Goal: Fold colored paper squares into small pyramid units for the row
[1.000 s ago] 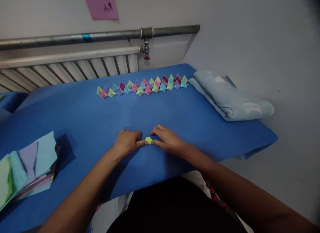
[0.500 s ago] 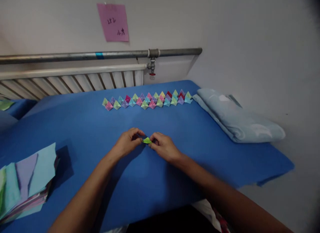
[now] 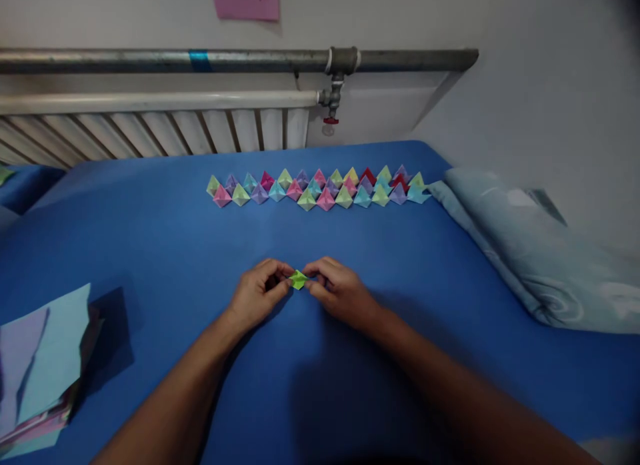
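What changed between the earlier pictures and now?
The small green paper has gone from a low, wide shape to a more pointed one. The index fingers of the left hand and right hand have closed in toward it beside the thumbs. The camera view shifted. The folded paper row, paper stack and blanket stayed put.

So the little folded paper (image 3: 299, 280) at six o'clock is glowing lime green against the plain blue sheet (image 3: 150, 252). At twelve, the paper diamonds (image 3: 326, 198) are mixing pink, lilac, aqua, pale green, dark red and a bit of yellow. The paper stack (image 3: 57, 358) at eight is showing light blue and lilac. The blanket (image 3: 500, 245) at three is sporting grey-blue with white patches and a swirl, though dim light may be dulling it. The note (image 3: 247, 2) at eleven is popping pink with dark writing.
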`<state>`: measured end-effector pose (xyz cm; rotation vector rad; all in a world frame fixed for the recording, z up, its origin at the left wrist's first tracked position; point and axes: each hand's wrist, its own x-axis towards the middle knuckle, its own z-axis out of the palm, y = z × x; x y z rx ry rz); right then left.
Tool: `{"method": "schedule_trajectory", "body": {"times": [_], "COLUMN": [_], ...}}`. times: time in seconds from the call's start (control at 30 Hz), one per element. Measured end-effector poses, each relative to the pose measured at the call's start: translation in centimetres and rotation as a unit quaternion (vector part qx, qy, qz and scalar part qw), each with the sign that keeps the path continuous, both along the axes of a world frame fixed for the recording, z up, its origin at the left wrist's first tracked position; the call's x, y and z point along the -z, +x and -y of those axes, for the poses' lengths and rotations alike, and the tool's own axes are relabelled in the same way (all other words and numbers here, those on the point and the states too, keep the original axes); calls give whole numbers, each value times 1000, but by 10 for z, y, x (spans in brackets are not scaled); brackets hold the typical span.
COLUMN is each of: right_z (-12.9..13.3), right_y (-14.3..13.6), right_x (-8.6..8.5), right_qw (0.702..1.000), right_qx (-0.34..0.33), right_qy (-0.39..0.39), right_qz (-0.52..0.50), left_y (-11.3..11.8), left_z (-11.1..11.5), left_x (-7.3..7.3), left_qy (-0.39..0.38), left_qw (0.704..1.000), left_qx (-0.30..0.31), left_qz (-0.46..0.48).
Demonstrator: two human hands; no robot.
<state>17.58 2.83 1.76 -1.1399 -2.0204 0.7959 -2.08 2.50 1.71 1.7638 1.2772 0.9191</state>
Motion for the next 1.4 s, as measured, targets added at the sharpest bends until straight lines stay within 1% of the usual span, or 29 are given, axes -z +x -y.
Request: {"method": "schedule_trajectory", "body": {"times": [0.13, 0.3, 0.67, 0.83, 1.0, 1.4], "right_z": [-3, -3, -2, -2, -3, -2], "right_y": [-1, -3, -4, -4, -6, -7], "right_x": [-1, -1, -4, -3, -2, -2], "right_qw": [1000, 1000, 999, 999, 998, 998], "right_qx": [-23, -15, 0, -17, -20, -5], "right_qy": [0, 6, 0, 0, -7, 14], "right_qz": [-1, 19, 51, 31, 62, 67], "left_y": [5, 9, 6, 6, 6, 8], "left_z": [3, 3, 6, 6, 6, 6], "left_x": [-3, -3, -4, -4, -4, -8], "left_qy": [44, 71, 55, 64, 66, 56], "left_qw": [999, 997, 998, 997, 997, 996], "left_qx": [-2, 0, -10, -2, -2, -24], "left_qz": [-2, -8, -26, -34, -41, -61]}}
